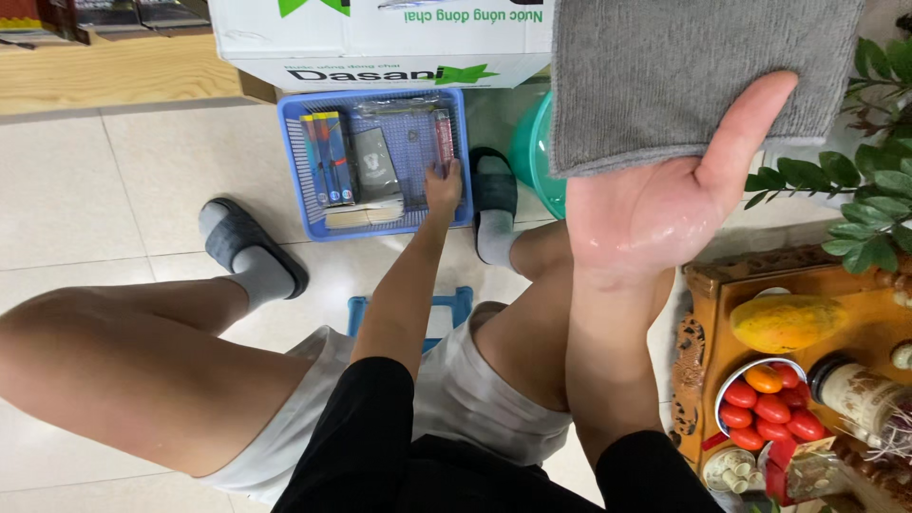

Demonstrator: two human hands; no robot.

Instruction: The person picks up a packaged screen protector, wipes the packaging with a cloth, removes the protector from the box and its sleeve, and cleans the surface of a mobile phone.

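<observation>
Left hand: my left hand [443, 186] reaches down into the basket [294, 171]; fingers bent onto the things at its right end. I cannot tell if they grip anything.
Right hand: my right hand [655, 199] is raised near the camera, palm up and spread wide, skin shiny. The thumb lies over the lower edge of the cloth [665, 76], pinning it against the fingers hidden behind.
Cloth: grey, hanging flat from the top edge, covering most of the upper right.
Basket: blue slotted plastic, rectangular, on the pale tile floor [133, 190], just below the carton [380, 38].
Basket contents: slim boxes [328, 157] standing on edge at the left; a dark packet [375, 163] in the middle; a thin red item [443, 138] at the right wall, just above my left fingers; pale flat pieces along the front wall. A clear wrap lies across the back.
Carton: white cardboard with green marks, behind the basket.
Basin: a teal basin [532, 152] sits right of the basket, half hidden by the cloth.
Tray: carved wooden tray [708, 313] at lower right, beside my right knee.
Tray contents: a yellow-orange fruit [787, 323]; a bowl [760, 366] holding red tomatoes and one orange one; a bottle [860, 389] lying on its side, touching the bowl; small wrapped bits at the front corner.
Plant: green leaves [874, 180] at the right edge, above the tray.
Feet: grey slippers [242, 242] over socks, one either side of the basket.
Stool: a blue stool [408, 309] shows between my knees.
</observation>
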